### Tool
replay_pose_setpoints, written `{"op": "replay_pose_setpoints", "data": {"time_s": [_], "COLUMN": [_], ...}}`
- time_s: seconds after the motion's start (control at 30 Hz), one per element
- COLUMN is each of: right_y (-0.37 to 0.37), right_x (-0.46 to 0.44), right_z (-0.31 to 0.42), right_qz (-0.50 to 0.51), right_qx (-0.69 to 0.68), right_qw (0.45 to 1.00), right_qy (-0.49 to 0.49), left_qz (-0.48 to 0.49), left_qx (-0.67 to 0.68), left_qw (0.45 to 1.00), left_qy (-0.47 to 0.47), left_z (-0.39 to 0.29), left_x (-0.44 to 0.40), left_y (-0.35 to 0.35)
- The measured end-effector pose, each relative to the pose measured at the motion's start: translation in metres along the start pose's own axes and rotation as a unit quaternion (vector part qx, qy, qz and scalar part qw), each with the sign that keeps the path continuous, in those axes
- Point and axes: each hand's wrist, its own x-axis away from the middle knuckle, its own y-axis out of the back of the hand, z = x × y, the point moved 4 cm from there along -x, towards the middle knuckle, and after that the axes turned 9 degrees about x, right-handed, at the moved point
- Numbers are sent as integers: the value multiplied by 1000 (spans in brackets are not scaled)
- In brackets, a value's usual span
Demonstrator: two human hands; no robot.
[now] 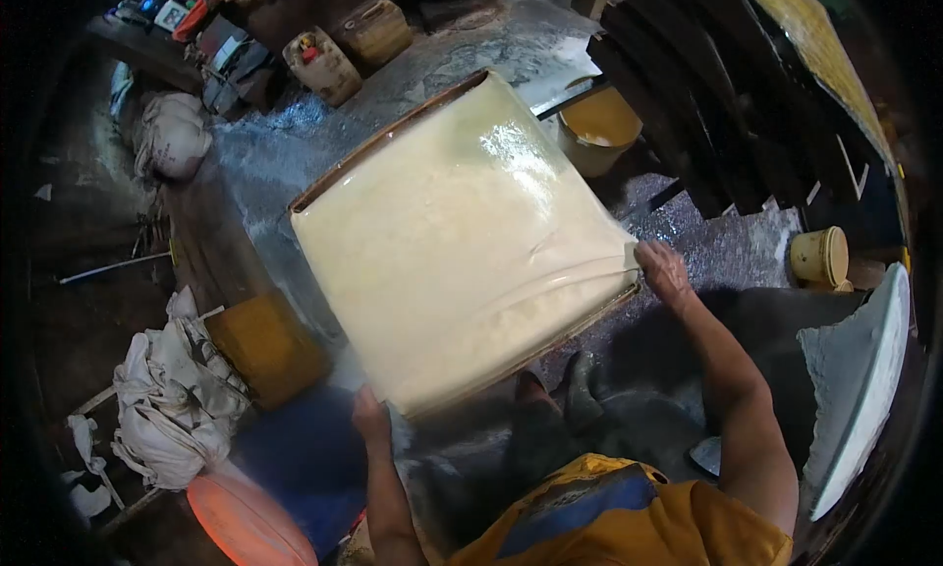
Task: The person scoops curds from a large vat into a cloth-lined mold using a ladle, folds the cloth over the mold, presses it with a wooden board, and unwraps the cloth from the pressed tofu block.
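A large, wet, cream-coloured sheet [432,242] lies over a square wooden-edged board or frame, its surface shiny near the far side. One wooden edge [388,139] shows along the far left side, and another runs along the near side. My right hand [665,269] is closed on the sheet's right corner, where the sheet is drawn into folds. At the near left corner my left hand [371,416] is closed on the sheet's edge; its fingertips are partly hidden.
Beyond the sheet stand a yellow bucket [599,129] and jerrycans [322,67]. Dark slats [688,94] rise at the upper right, above a small yellow tub [819,256]. A white curved piece [859,389] stands at right. White sacks [177,399] and an orange round object [246,522] lie left.
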Motion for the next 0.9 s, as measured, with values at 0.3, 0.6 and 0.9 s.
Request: {"op": "replay_pose_setpoints", "data": {"time_s": [0.3, 0.6, 0.9], "right_y": [-14, -44, -81], "right_x": [-6, -11, 47], "right_z": [-55, 0, -49], "right_qz": [37, 286, 156], "right_qx": [19, 45, -102], "right_qw": [997, 957, 953], "right_qy": [-66, 14, -238], "left_qz": [10, 203, 150], "left_qx": [-27, 37, -18], "left_qw": [999, 978, 978], "left_qy": [-43, -32, 145], "left_z": [20, 21, -100], "left_x": [-39, -27, -128], "left_y": [-16, -21, 46]}}
